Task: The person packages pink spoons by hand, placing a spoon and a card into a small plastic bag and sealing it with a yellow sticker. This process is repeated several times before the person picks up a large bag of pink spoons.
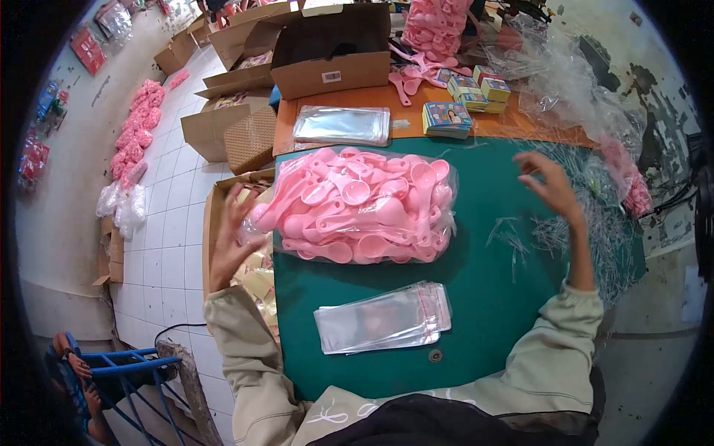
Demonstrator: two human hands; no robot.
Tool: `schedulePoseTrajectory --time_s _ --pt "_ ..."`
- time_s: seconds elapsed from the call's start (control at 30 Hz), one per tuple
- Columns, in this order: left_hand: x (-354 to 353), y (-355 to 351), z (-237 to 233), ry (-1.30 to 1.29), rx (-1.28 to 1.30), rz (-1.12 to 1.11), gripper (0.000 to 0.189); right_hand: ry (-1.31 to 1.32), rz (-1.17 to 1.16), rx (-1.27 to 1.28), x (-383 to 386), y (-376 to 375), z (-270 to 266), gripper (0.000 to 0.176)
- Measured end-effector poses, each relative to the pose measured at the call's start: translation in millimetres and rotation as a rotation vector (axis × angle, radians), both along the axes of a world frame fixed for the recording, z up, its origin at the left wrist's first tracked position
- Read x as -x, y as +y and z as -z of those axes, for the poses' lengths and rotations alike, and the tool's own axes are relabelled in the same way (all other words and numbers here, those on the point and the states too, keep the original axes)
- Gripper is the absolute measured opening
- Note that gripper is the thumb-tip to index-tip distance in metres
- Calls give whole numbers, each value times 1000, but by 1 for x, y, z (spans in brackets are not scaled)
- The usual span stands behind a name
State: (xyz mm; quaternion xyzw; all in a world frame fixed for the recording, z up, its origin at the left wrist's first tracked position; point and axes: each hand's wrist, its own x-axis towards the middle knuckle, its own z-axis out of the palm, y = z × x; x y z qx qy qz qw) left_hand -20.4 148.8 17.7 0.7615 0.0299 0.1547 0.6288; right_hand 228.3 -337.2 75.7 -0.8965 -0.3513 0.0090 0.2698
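A clear plastic bag full of pink measuring spoons (357, 204) lies on its side on the green table mat (476, 297). My left hand (234, 241) is at the bag's left end, fingers and thumb spread around the corner with the plastic between them; whether it touches the bag I cannot make out. To the right of the bag, my right hand (549, 184) is raised over the mat with its fingers apart, holding nothing. Nearer to me lies a stack of clear resealable sleeves (383, 320). A small round metal piece (436, 356) sits just below them.
Behind the mat, an orange table (413, 123) bears packs of clear sleeves (342, 125), small card stacks (446, 119), loose pink spoons and an open cardboard box (331, 63). Plastic scraps (587, 201) cover the right side. A carton of packets (260, 286) stands at left. Another person's hands (80, 368) show lower left.
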Motion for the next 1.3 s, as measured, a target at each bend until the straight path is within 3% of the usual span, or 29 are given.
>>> schedulePoseTrajectory --time_s 0.03,0.13,0.2,0.27,0.3,0.37,0.47,0.67,0.77,0.9,1.0,1.13,1.3 --pt "-1 3 -7 -87 11 -30 77 4 -103 -22 20 22 0 32" --pt "-13 -51 -75 -229 -453 -247 51 229 -285 -127 60 66 11 30" --pt "-34 -89 -88 -363 -588 -76 29 164 -306 -85 65 82 22 30" --pt "-46 -142 -92 -292 -647 266 28 158 -312 -92 67 93 27 31" --pt "-55 -164 -80 -376 -642 334 20 197 -290 -139 69 96 26 31" --pt "-68 -190 -57 -411 -801 372 24 277 -243 -229 75 100 25 32" --pt "-83 -195 -33 -407 -925 181 30 266 -264 -277 78 100 31 32" --pt "-79 -177 -17 -379 -900 132 33 515 -237 -652 91 111 49 27" --pt "-78 -177 -13 -398 -877 99 30 105 -192 -383 108 120 37 22" --pt "-77 -176 -11 -433 -852 101 27 237 98 -438 128 134 53 19" --pt "-76 -171 -12 -458 -818 136 27 299 171 -440 132 139 55 15" --pt "-67 -168 -35 -389 -688 203 31 450 82 -538 131 136 50 15" --pt "-56 -161 -56 -361 -827 227 36 691 -14 -774 149 143 39 14"
